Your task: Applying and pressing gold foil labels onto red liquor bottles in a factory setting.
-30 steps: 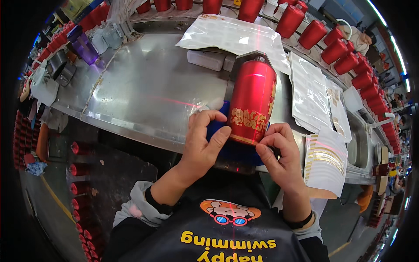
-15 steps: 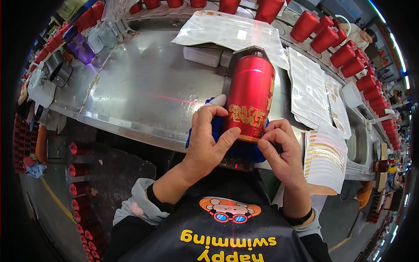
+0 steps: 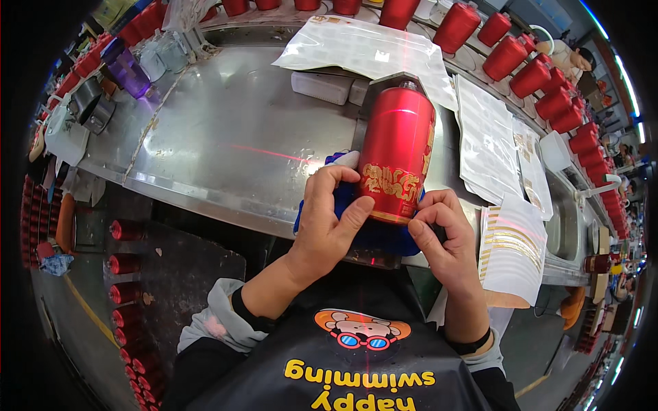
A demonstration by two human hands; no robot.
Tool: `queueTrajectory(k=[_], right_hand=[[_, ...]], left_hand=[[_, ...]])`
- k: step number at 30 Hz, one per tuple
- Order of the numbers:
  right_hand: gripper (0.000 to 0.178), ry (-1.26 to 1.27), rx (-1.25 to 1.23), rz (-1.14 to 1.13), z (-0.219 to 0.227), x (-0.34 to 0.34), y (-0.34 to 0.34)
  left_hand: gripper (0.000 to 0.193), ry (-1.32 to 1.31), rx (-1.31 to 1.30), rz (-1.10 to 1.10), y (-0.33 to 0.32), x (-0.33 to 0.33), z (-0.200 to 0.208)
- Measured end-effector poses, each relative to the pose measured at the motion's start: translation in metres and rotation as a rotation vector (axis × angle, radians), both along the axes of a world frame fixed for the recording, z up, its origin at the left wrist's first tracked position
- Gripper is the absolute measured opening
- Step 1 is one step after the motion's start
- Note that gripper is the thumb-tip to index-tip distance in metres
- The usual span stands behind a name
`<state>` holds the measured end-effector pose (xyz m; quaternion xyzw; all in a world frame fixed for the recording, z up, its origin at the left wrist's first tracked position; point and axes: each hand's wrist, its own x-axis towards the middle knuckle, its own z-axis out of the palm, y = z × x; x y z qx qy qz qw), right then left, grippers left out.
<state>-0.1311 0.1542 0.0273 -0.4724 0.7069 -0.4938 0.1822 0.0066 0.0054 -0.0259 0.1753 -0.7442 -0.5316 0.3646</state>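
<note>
A red bottle with a gold ornamental pattern and a gold band near its base lies tilted before me, neck pointing away, against a dark angular holder. My left hand holds its lower left side, thumb on the base end and index finger curled along the flank. At the lower right edge of the bottle, my right hand has thumb and index finger pinched together. Whatever sits between those fingertips is too small to make out. A blue cloth is bunched under and around the bottle's base.
Sticker sheets lie beyond the bottle, with more sheets to the right. A sheet of gold strips hangs over the front edge. Red bottles stand in a curved line at the back. A sink is at right, a purple cup at left.
The red bottles in the line at the back have shifted along to the left. My hands and the held bottle look almost unchanged.
</note>
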Motion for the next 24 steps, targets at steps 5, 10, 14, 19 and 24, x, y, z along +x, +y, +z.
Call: queueTrajectory(k=[5,10,14,19,24], right_hand=[[0.01,-0.011,-0.002,0.031,-0.001,-0.006,0.003],[0.013,-0.131,0.063,0.109,0.001,-0.023,0.01],[0.019,-0.278,0.092,0.162,-0.002,-0.034,0.019],[0.021,-0.377,0.121,0.193,-0.002,-0.04,0.023],[0.021,-0.309,0.113,0.271,-0.005,-0.044,0.026]], left_hand=[[0.019,0.167,-0.523,0.076,0.001,0.015,0.002],[0.022,0.247,-0.896,0.003,-0.007,0.011,-0.002],[0.021,0.262,-1.057,-0.143,-0.02,0.006,0.008],[0.019,0.266,-1.149,-0.253,-0.025,-0.006,0.019],[0.02,0.283,-1.243,-0.25,-0.023,-0.016,0.025]])
